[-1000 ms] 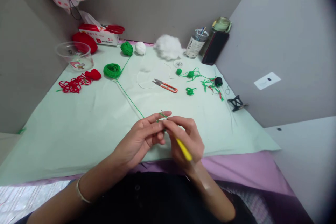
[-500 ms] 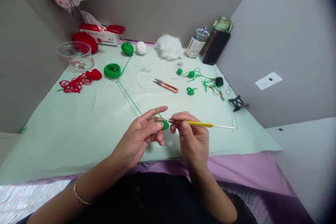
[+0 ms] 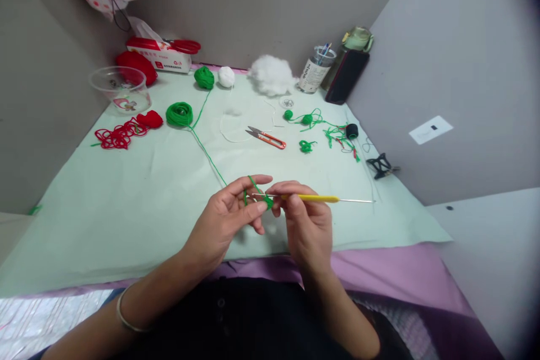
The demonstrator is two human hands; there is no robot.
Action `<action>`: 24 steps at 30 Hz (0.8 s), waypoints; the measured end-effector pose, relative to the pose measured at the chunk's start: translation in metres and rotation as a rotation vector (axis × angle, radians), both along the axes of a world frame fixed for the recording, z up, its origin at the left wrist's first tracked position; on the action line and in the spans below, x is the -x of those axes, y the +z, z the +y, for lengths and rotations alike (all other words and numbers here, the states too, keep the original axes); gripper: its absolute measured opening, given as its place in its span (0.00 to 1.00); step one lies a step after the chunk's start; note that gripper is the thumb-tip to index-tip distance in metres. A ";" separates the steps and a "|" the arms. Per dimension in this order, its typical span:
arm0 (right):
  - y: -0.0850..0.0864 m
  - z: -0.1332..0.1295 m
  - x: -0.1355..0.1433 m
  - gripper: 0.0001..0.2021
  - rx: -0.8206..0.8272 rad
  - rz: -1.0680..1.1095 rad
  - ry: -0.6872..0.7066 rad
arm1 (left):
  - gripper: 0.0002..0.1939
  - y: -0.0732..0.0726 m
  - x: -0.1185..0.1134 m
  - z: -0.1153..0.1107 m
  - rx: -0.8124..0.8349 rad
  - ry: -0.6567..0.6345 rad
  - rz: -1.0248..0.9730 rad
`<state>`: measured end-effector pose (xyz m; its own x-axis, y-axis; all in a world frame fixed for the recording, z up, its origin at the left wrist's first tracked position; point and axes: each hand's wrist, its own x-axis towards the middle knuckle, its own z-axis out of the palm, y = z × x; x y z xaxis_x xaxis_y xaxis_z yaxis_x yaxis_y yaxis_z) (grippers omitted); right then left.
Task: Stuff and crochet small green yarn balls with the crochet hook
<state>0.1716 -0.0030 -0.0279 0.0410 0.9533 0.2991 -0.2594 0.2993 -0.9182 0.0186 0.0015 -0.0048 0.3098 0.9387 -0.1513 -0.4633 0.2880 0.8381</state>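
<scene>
Between thumb and fingers, my left hand (image 3: 225, 216) pinches a small green crocheted piece (image 3: 269, 202). Green yarn (image 3: 206, 154) loops over its raised index finger and runs back to a loose green coil (image 3: 179, 115). My right hand (image 3: 310, 225) is closed round a crochet hook with a yellow handle (image 3: 316, 198). The hook's thin metal tip lies at the green piece, pointing left, and its other metal end sticks out to the right. Both hands nearly touch, above the front of the table.
Orange snips (image 3: 266, 138) lie beyond my hands. Red yarn (image 3: 116, 134), a clear tub (image 3: 122, 93) and a tissue box (image 3: 160, 56) are left. White stuffing (image 3: 272, 75) sits at the back. A black phone (image 3: 346, 77) and black clip (image 3: 381, 166) are right.
My right hand and the hook have shifted slightly left. The hook's tip reaches further past the green piece, which has moved a little to the right with my left thumb.
</scene>
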 end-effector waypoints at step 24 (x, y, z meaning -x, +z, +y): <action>0.015 -0.012 -0.005 0.12 -0.302 -0.392 -0.137 | 0.14 -0.004 0.007 -0.004 -0.086 0.104 0.161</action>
